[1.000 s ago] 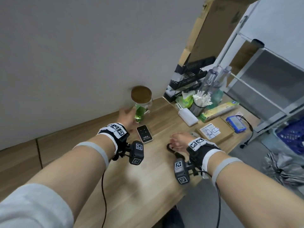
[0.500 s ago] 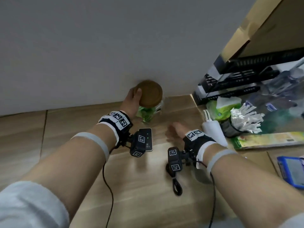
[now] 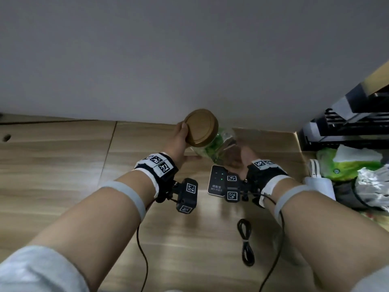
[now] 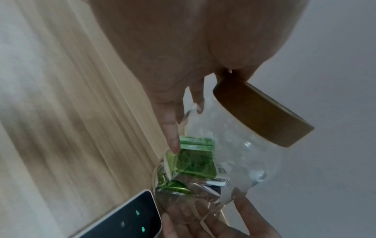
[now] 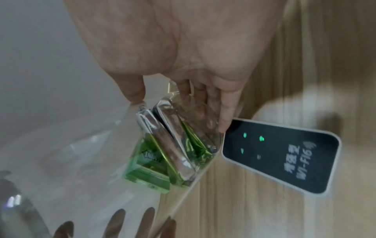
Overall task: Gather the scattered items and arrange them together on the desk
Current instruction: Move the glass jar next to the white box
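Observation:
A glass jar (image 3: 219, 148) with a brown lid (image 3: 201, 127) and green packets (image 5: 152, 161) inside is tilted above the wooden desk (image 3: 63, 165), close to the wall, lid toward me. My left hand (image 3: 179, 142) grips it at the lid end, thumb on the lid (image 4: 262, 112). My right hand (image 3: 240, 159) holds the jar's base, thumb and fingers (image 5: 223, 112) on either side of it. A black Wi-Fi device (image 3: 216, 182) with green lights lies flat just below the jar. A coiled black cable (image 3: 246, 243) lies nearer me.
At the right stand a green tissue pack (image 3: 345, 165), a white power bank (image 3: 317, 180), a cup of white sticks (image 3: 374, 182) and a black rack (image 3: 353, 123). The grey wall runs right behind the jar.
My left hand has lifted and tilted the jar off the desk. My right hand has left the cable and come up to the jar's base. The view has closed in on the wall.

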